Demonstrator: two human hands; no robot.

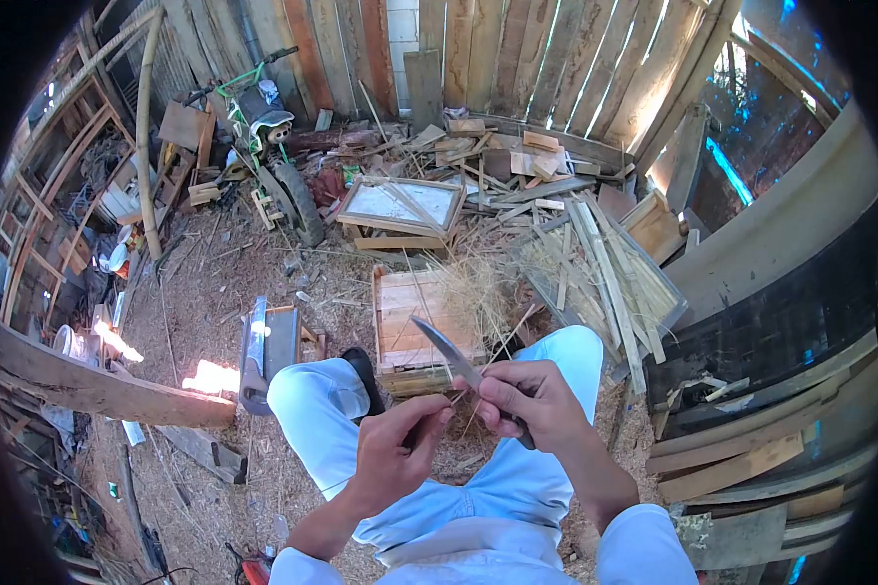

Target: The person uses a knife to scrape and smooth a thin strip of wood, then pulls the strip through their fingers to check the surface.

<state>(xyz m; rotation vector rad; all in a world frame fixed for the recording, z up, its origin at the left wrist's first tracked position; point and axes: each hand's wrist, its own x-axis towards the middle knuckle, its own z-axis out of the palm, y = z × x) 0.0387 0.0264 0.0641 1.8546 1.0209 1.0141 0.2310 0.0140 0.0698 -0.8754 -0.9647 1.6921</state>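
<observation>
My right hand (532, 402) is closed round the handle of a knife (445, 346), whose blade points up and to the left. Close beside it, my left hand (400, 444) pinches a thin strip (456, 395) near the blade. Both hands are above my lap, between my knees. Beyond them on the ground lies a wooden box (415, 317), with a tangle of thin straw-like strips (483, 292) over its right side.
A saw (256, 356) lies on a dark board at the left. A motorbike (273, 146), a framed panel (400, 203) and piled wood scraps (517, 161) are farther back. Long slats (605, 273) lie at the right; a beam (107, 385) crosses the left.
</observation>
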